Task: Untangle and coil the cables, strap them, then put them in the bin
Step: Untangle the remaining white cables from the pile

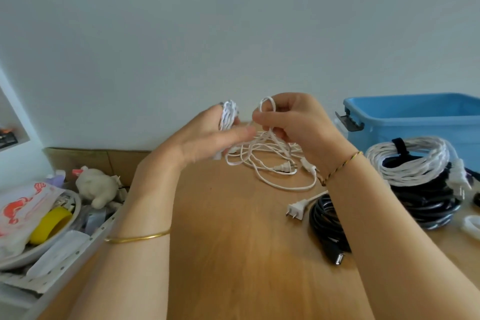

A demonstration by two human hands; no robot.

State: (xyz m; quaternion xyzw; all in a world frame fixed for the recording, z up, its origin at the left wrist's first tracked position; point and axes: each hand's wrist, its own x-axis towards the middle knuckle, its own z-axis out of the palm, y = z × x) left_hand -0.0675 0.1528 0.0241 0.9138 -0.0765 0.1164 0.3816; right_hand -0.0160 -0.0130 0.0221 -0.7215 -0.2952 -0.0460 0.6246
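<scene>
While my left hand (205,135) is carrying the thin white cable coil (228,113) on straight fingers, my right hand (293,125) is pinching its next loop just beside.

Left hand (207,135), fingers extended and blurred, carries turns of white cable (228,114) wound round them. Right hand (293,125) pinches a loop above the tangle on the bench (233,241). Blue bin (415,122) lies beyond the right hand, strapped coil (410,161) beside its wrist.
</scene>
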